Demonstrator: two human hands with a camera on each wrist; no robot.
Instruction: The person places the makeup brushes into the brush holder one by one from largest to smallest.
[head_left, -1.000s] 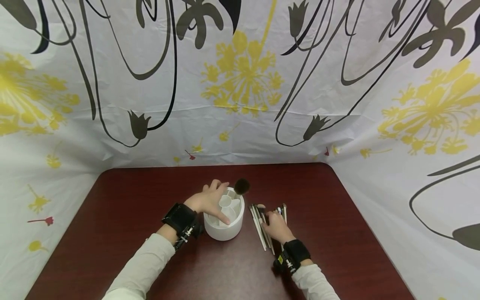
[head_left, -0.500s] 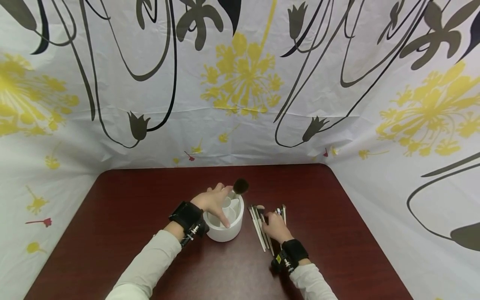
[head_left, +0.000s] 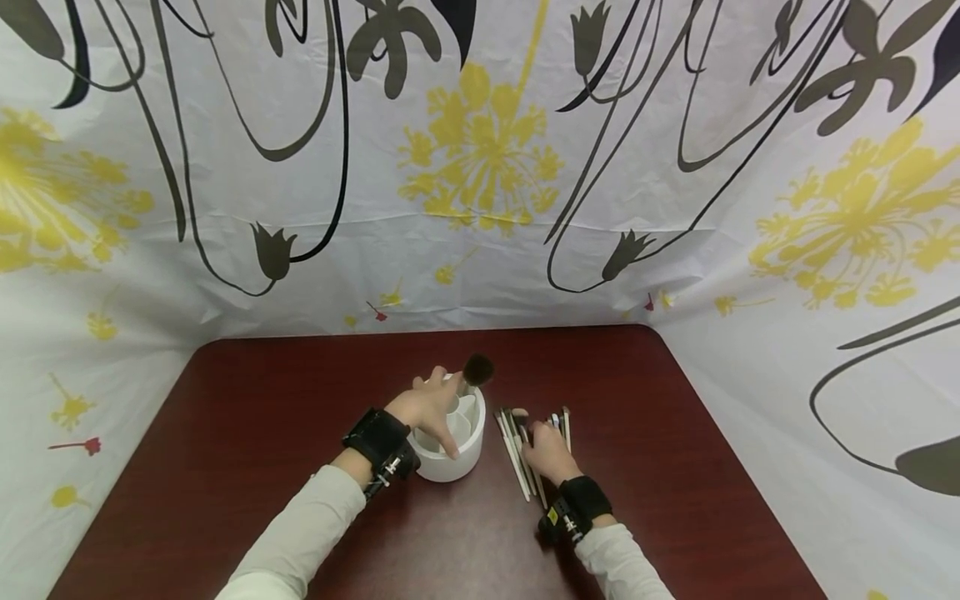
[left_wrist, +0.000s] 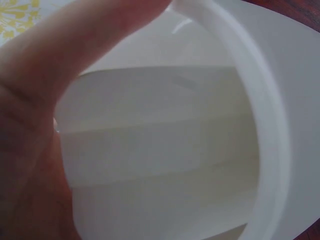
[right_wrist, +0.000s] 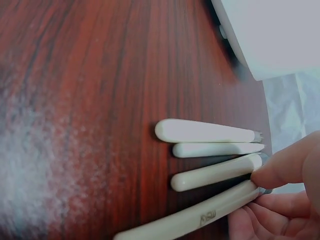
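Brushes lie in a loose row on the dark red table, long axes running away from the person, pale handles toward the near edge and heads toward the far one. I judge that the next move turns on that axis against the right hand, which comes in at the head end, not at the handle tips. It is the nearer hand. Most of the brushes I see lie just left of it; a few more heads show just past its other side.

On the right wrist camera, I see thumb and bent fingers pinching a lettered brush near its metal collar, with little gap left between them. The handle stretches out from the fingertips, flat on the table. Three handles lie alongside, the closest beside the thumb.

White cup, upright and divided inside, stands left of the row, near but apart. One dark brush leans out of its far side. Left hand is spread wide over the cup, thumb straight across the opening; I cannot tell how firmly it presses.
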